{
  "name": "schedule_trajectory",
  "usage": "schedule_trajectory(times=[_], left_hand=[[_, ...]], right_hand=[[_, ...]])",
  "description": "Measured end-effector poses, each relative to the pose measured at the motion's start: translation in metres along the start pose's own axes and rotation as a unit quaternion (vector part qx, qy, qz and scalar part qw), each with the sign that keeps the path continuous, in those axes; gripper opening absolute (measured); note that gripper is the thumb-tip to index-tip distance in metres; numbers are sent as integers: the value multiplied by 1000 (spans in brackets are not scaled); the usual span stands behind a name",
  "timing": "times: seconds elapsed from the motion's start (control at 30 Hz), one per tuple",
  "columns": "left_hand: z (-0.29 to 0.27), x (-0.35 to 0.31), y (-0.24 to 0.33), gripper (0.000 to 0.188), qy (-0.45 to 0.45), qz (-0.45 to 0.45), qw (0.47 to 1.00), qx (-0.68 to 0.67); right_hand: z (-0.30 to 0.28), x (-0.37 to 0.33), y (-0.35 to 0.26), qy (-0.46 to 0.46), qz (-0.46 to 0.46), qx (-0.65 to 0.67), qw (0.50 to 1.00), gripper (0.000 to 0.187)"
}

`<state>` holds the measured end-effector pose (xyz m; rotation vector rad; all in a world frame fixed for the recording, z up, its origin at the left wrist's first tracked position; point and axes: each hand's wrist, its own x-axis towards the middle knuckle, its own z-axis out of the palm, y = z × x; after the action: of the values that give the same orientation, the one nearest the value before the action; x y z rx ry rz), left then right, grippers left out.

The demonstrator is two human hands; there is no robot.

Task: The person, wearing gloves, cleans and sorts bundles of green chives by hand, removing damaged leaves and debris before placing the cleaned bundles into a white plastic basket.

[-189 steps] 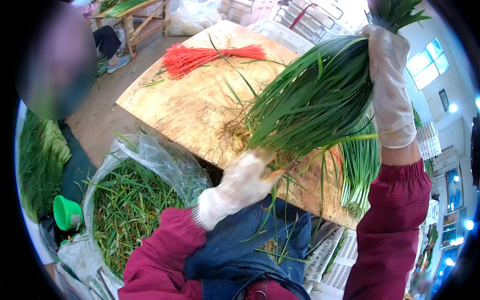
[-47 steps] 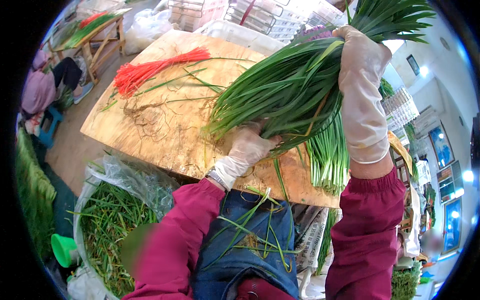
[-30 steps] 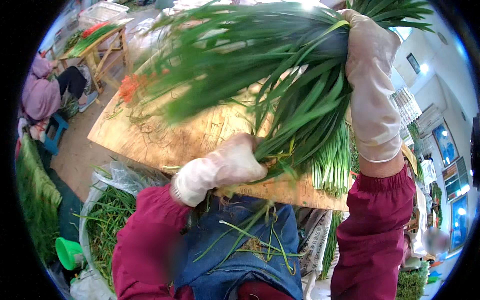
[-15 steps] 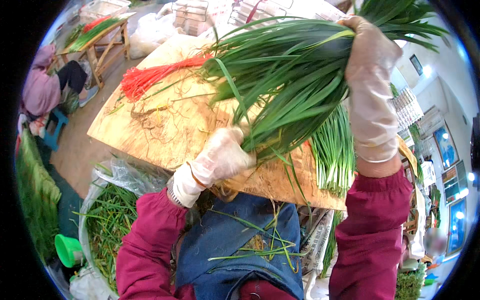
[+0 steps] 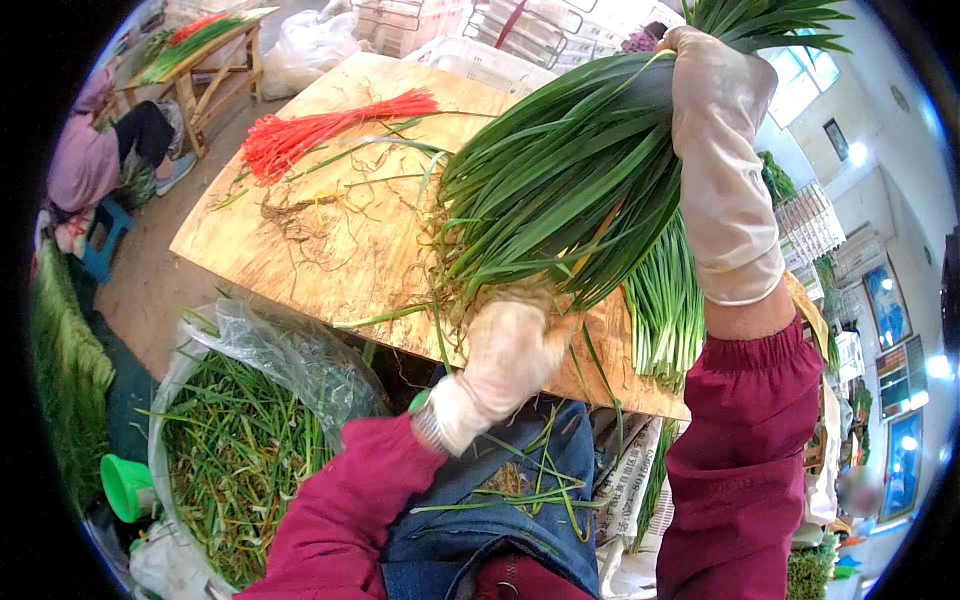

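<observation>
My right hand (image 5: 715, 85), in a pale glove, is closed round a large bunch of Chinese chives (image 5: 570, 170) and holds it up at the upper right. The long flat leaves fan down and left over the wooden board (image 5: 235, 220). Beneath their lower ends is my left hand (image 5: 510, 345), also gloved, low over the board's near edge. It is smeared by motion, so its grip cannot be made out. A trimmed bundle of chives (image 5: 665, 310) with pale stems lies on the board to the right, partly behind the held bunch.
Red ties (image 5: 330, 130) lie on the board beside dry root scraps (image 5: 300, 215). At lower left stands a plastic-lined container of green trimmings (image 5: 250, 470), with a green cup (image 5: 127, 488) nearby. Another person (image 5: 85, 175) sits at far left. White crates (image 5: 480, 65) stand behind the board.
My left hand has moved right and slightly down, away from the leaves' left side. The bunch has drawn together and hangs lower, uncovering the red ties; my right hand has shifted slightly left.
</observation>
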<state>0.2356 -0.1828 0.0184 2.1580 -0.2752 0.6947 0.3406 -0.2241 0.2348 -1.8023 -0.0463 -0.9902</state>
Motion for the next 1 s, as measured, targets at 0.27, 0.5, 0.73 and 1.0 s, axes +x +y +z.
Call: schedule_trajectory(times=[0.27, 0.5, 0.73, 1.0], left_hand=[[-41, 41, -15, 20, -43, -129, 923, -359], [-40, 13, -47, 18, 22, -233, 755, -612], [-92, -50, -61, 20, -79, -162, 717, -674], [-256, -173, -81, 15, -309, -439, 839, 91]], right_hand=[[-34, 44, -7, -136, 79, 126, 979, 22], [-12, 21, 38, 18, -47, -112, 992, 23], [-11, 37, 51, 21, -30, -22, 999, 22], [-14, 54, 69, 42, -18, 23, 999, 20]])
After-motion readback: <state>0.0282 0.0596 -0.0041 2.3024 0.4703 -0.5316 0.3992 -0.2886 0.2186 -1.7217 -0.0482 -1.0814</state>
